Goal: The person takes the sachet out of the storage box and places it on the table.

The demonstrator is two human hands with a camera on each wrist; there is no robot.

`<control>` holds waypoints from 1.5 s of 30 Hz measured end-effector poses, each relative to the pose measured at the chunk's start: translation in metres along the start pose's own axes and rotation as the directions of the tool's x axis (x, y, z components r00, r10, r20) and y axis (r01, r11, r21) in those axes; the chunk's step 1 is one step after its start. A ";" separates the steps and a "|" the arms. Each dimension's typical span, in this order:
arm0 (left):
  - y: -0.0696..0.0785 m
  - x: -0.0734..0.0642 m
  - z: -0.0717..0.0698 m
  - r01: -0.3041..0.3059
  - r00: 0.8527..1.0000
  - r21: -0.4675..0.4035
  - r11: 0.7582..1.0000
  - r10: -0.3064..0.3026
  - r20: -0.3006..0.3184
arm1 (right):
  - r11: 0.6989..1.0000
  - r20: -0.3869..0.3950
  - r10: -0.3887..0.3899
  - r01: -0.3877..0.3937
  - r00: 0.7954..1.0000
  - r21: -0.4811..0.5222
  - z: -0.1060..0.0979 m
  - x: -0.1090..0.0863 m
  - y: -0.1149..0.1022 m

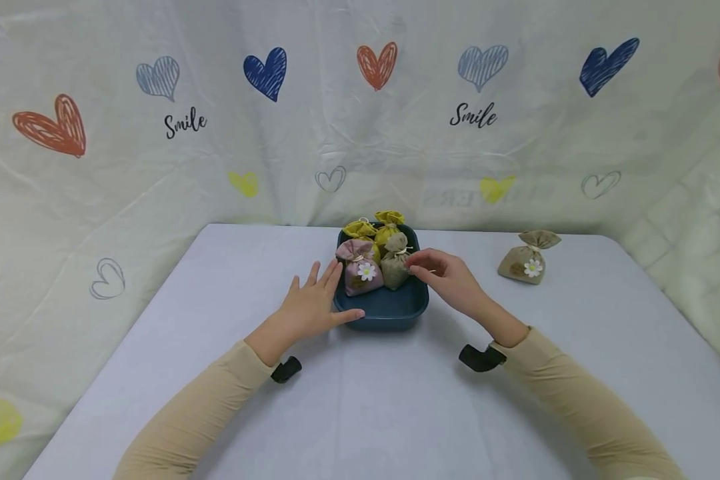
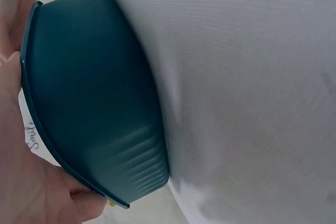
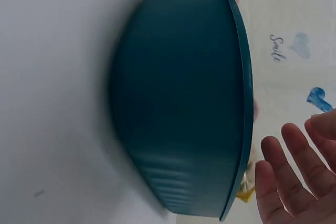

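Observation:
A dark teal basin (image 1: 390,325) holds several small drawstring sachets. In front are a pink sachet (image 1: 355,280) with a white flower and a grey-green sachet (image 1: 394,272); yellow sachets (image 1: 390,232) sit behind them. My left hand (image 1: 312,303) rests on the basin's left rim, fingers spread and thumb across the near corner. Over the right rim, my right hand (image 1: 450,277) has its fingertips beside the grey-green sachet. In the right wrist view its fingers (image 3: 296,182) are loosely bent and apart, with no sachet visible between them. Whether they touch the sachet is hard to tell.
Another olive-grey sachet (image 1: 523,261) with a white flower stands on the white table (image 1: 360,400), right of the basin. A white curtain (image 1: 312,127) printed with hearts hangs behind. Black wrist mounts (image 1: 481,359) stick out below the sleeves.

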State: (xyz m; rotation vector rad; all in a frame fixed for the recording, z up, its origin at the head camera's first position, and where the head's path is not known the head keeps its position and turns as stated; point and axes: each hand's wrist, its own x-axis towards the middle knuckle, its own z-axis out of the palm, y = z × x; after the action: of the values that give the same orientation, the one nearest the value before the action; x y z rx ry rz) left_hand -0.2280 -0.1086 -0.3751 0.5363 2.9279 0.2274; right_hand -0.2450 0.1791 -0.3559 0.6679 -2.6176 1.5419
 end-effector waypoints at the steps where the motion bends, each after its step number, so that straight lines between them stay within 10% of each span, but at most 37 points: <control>1: 0.000 0.000 0.000 0.001 1.000 0.001 1.000 -0.001 0.001 | 1.000 0.003 -0.004 0.004 1.000 -0.008 0.002 0.001 -0.001; 45: 0.002 -0.001 0.000 0.003 1.000 0.022 1.000 -0.004 0.004 | 0.974 0.189 0.185 -0.155 0.964 -0.164 0.050 0.041 -0.016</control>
State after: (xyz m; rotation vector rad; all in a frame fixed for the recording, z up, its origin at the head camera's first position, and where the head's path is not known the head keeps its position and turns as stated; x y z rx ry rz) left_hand -0.2265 -0.1069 -0.3750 0.5340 2.9302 0.1944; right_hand -0.2669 0.1159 -0.3580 0.6349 -2.9774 1.3645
